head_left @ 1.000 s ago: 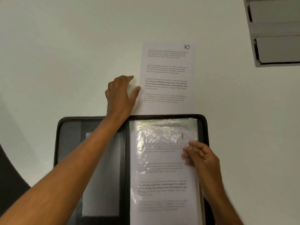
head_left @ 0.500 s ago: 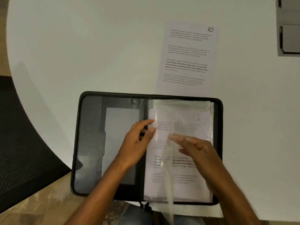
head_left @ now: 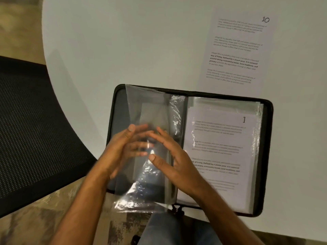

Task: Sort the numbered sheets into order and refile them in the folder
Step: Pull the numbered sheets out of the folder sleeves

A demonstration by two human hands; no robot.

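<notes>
A black zip folder [head_left: 268, 156] lies open at the near edge of the white table [head_left: 123, 41]. An empty clear sleeve [head_left: 152, 110] is turned over onto its left half. My left hand [head_left: 122, 149] and my right hand [head_left: 175, 161] are both at this sleeve with straight, spread fingers. The left fingers look blurred behind the plastic, while the right hand rests on top near the spine. On the right half, the sheet numbered 1 [head_left: 221, 156] sits in the top sleeve of a stack. The sheet numbered 10 [head_left: 237, 50] lies loose on the table beyond the folder.
A black mesh chair [head_left: 35, 129] stands to the left of the round table. The folder's zip pull [head_left: 175, 208] hangs over the table edge above my knee [head_left: 173, 228]. Patterned floor shows below.
The clear sleeve has been flipped from the right half to the left half, uncovering sheet 1. Both hands moved left with it, and my view swung left.
</notes>
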